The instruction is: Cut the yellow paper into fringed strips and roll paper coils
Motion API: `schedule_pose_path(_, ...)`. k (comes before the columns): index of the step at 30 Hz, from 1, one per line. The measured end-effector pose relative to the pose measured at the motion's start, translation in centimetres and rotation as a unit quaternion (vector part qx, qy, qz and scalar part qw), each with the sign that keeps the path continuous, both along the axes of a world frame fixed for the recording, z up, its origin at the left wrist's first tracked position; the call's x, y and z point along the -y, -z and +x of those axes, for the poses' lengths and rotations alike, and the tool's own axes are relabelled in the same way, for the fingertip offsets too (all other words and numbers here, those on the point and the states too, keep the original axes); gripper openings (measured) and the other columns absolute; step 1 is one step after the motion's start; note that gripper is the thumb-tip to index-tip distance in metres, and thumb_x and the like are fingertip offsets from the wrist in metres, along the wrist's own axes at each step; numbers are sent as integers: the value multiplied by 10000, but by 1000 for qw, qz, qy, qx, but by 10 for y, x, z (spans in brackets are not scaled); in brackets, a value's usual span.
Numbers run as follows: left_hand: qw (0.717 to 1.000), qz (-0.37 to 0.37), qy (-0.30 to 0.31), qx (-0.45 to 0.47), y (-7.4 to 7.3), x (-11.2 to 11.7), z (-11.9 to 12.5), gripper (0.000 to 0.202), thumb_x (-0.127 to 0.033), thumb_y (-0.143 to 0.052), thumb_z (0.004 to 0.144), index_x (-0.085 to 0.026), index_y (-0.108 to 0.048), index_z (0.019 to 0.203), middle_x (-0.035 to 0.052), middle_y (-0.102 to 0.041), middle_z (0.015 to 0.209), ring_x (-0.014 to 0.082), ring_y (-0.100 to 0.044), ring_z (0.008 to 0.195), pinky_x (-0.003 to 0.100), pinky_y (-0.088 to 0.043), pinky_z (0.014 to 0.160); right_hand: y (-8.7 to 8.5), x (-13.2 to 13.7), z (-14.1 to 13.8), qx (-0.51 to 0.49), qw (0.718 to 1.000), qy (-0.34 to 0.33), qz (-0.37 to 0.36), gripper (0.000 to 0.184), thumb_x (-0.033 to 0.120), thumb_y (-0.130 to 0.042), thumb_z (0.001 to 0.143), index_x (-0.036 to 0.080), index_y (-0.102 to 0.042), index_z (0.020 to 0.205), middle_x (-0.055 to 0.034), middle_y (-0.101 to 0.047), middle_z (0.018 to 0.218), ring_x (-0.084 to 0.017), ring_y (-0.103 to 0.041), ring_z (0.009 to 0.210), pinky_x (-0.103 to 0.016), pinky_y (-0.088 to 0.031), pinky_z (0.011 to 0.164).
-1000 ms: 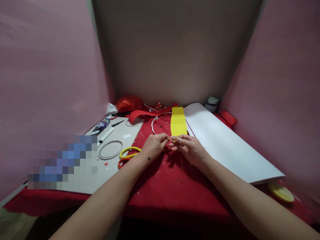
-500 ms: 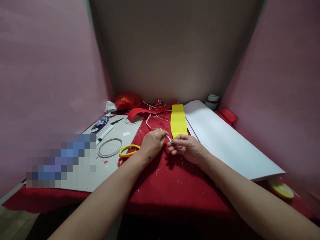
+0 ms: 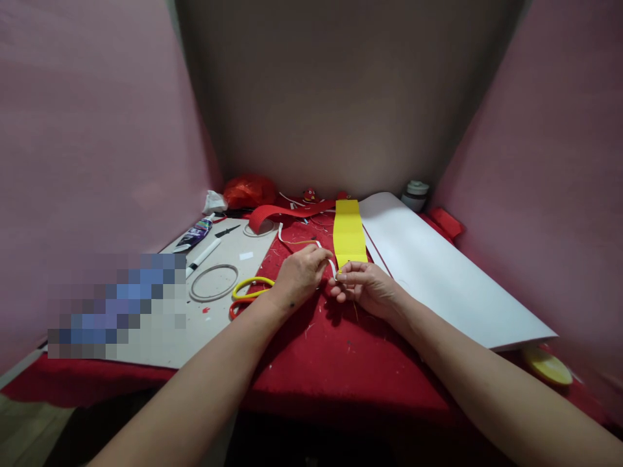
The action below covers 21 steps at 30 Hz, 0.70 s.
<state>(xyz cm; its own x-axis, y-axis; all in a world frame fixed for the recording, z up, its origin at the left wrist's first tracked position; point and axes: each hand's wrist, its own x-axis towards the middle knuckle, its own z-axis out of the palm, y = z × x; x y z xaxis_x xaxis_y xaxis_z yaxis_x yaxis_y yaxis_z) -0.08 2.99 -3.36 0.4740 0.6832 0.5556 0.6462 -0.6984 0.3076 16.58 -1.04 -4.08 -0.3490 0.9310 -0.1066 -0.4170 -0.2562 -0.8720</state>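
My left hand (image 3: pixel 300 272) and my right hand (image 3: pixel 366 288) met over the middle of the red cloth (image 3: pixel 341 350), fingertips almost touching. Between them ran a thin white strip (image 3: pixel 332 265): my left thumb and forefinger were pinched on it, and my right fingertips were pinched together at its other end, right at the near edge of the yellow corrugated strip (image 3: pixel 349 235). I could not tell whether my right fingers also nipped that yellow edge. The white strip curved up from the pinch and trailed back past my left hand over the cloth, with a thin orange-yellow sliver alongside it.

The yellow corrugated strip lay flat on the cloth, running away from my hands toward the back wall. Just to its right lay a big white sheet (image 3: pixel 438 272), its far end curling upward. Beyond that stood a small lidded jar (image 3: pixel 414 194) in the corner, and a yellow disc (image 3: pixel 548 367) peeked out under the sheet's near corner.

To my left lay a grey board (image 3: pixel 160 337), part of it blurred out. On it were a grey ring (image 3: pixel 213 282), a white pen (image 3: pixel 204 255) and a glue tube (image 3: pixel 195 232). A yellow ring (image 3: pixel 251 287) and a red one beneath it overlapped the board's edge, close by my left wrist. A red ribbon strip (image 3: pixel 287 212) curled at the back, near a crumpled red bag (image 3: pixel 249 190).
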Motion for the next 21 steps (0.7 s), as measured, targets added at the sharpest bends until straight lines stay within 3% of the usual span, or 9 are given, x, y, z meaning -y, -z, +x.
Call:
schedule_pose_path(11,999,23,19,17,0,-2,0,190,-122,-476,852,-161,-650,918,36,-629,812,126,-597,727,223,-466,677,1,1,0,3,999,-40,29,139,201,-689,700,154,-565,744,-75,-687,709,-166,-652,600,-278,-508,552)
schedule_pose_path(21,1000,17,8,23,-2,-2,1,200,-101,-487,832,-142,-662,920,49,-649,805,136,-601,719,243,-473,681,1,1,1,1,999,-38,23,122,140,-692,667,148,-582,720,-83,-691,716,-165,-650,591,-276,-493,545)
